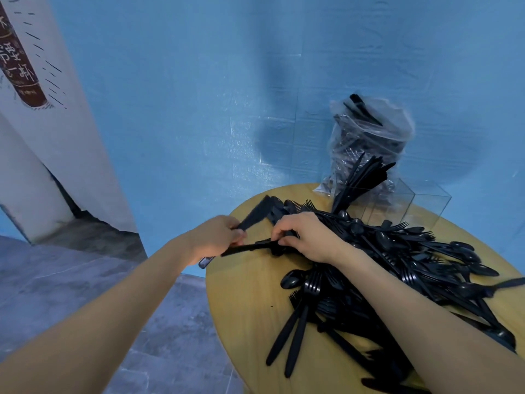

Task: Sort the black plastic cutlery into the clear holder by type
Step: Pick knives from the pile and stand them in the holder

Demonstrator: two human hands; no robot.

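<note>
Head view: left hand (216, 237) grips a bundle of black knives (255, 216) at the table (241, 294) edge. Right hand (305, 237) pinches 1 knife (247, 247) between thumb and fingers, beside the cutlery pile (397, 265). Clear holder (406, 203) stands behind.

The only lettering in view stands on a dark brown label (20, 61) printed on the white panel (71, 115) at the upper left edge of the head view. It carries pale Chinese characters, seen tilted and partly cut off by the frame, too distorted to be read with confidence. Smaller print near the label's lower end is illegible. No other text or numbers are readable.
</note>
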